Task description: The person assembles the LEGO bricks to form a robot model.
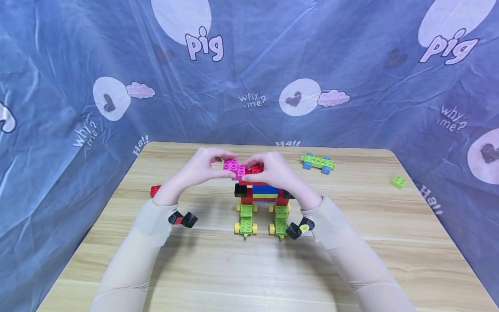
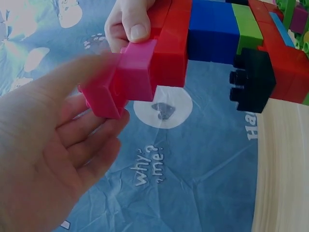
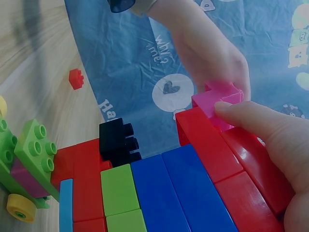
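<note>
Two pink bricks, joined in a step, stick out from the left end of the red top of a block figure. My left hand (image 1: pixel 202 167) holds the outer pink brick (image 2: pixel 102 99) between thumb and fingers. My right hand (image 1: pixel 270 169) pinches the inner pink brick (image 2: pixel 137 72) where it meets the red bricks (image 2: pixel 173 46), thumb on its face in the right wrist view. Below the red top are blue bricks (image 3: pixel 169 183), lime bricks (image 3: pixel 120 191) and a black brick (image 3: pixel 116 140) at the side. Green wheeled bases (image 1: pixel 246 221) with yellow wheels carry the figure upright.
A green car base (image 1: pixel 317 162) with blue wheels stands behind to the right. Farther right lies a lime brick (image 1: pixel 398 181). One red brick (image 1: pixel 155 190) sits beside the left wrist. A blue printed cloth (image 1: pixel 249 65) hangs behind the wooden table (image 1: pixel 218 277).
</note>
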Demonstrator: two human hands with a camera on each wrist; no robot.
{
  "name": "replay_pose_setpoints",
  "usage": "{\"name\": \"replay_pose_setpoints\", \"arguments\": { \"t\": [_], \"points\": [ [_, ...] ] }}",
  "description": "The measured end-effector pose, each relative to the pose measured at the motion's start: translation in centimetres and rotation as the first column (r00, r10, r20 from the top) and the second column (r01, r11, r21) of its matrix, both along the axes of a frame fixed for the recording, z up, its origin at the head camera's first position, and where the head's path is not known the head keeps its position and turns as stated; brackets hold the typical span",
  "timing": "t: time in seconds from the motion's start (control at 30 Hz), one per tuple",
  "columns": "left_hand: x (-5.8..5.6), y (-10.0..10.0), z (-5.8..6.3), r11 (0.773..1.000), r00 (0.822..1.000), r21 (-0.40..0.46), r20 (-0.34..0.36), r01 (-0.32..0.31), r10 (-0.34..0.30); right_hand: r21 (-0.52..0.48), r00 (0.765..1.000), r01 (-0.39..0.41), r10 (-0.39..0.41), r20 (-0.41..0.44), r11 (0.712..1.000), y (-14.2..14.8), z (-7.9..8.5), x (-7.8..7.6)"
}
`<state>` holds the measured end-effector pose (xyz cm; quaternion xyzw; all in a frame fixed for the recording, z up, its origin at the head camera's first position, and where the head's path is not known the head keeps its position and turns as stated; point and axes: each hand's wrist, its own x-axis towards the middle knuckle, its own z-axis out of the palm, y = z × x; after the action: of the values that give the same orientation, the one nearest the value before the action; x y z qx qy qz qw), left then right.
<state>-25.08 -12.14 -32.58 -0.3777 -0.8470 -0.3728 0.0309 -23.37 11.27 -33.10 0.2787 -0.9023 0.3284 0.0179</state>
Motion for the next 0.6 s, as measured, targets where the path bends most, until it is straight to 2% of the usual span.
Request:
{"name": "replay_pose_setpoints", "arguments": {
  "t": [0.17,0.3,0.47,0.6],
  "points": [
    [-0.2,-0.4,0.0,0.996,1.0,0.082,0.001,-0.021,0.021,0.016,1.0,0.005,-0.005,0.001,1.0,0.0,0.2,0.0],
    [-0.5,-0.6,-0.2,0.986,0.998,0.156,-0.001,-0.061,0.062,0.017,1.0,0.003,-0.003,-0.001,1.0,0.0,0.2,0.1],
    [-1.3,-0.9,-1.1,0.967,0.992,0.225,-0.005,-0.119,0.123,0.01,1.0,0.007,-0.007,0.012,1.0,0.0,0.1,0.2],
    [-2.4,-1.2,-2.3,0.941,0.986,0.305,-0.023,-0.15,0.165,0.008,1.0,0.009,-0.01,0.019,1.0,0.0,0.0,0.2]
  ]
}}
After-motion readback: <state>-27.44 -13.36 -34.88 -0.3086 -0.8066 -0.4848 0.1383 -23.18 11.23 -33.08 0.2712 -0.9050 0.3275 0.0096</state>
